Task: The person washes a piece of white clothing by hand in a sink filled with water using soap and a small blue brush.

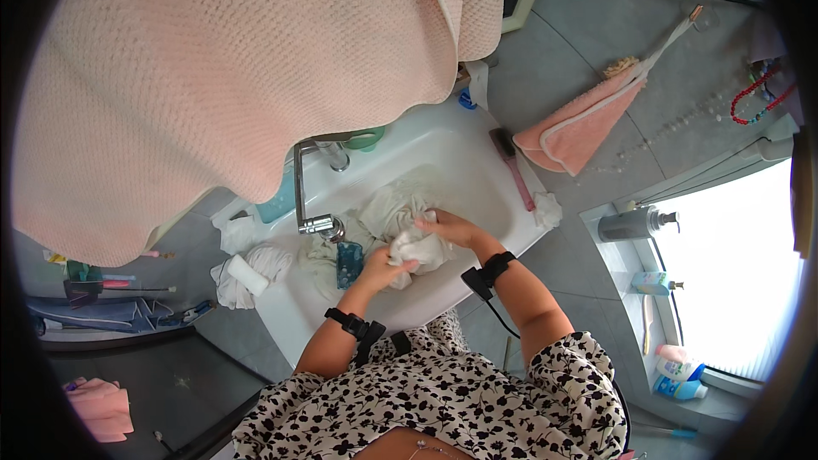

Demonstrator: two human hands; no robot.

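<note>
Both hands are over a white sink (473, 140) that holds water and soaking white cloth (393, 204). My left hand (383, 268) grips a bunched part of the white cloth from the left, thumb on top. From the right, my right hand (450, 229) holds the same wet bundle (418, 246), its fingers partly hidden in the folds. A dark blue block (349, 265) with suds on it lies beside my left hand; I cannot tell whether it is soap or a scrubber. The chrome faucet's swivel arm (299, 185) reaches over the cloth, its head (317, 225) close to the block.
On the sink's left rim lie a white cloth (271, 262) and a white bar (248, 275). A pink-handled brush (514, 172) rests on the right rim. A large pink towel (255, 64) hangs over the back. Bottles, including a grey pump bottle (626, 225), stand on the right ledge.
</note>
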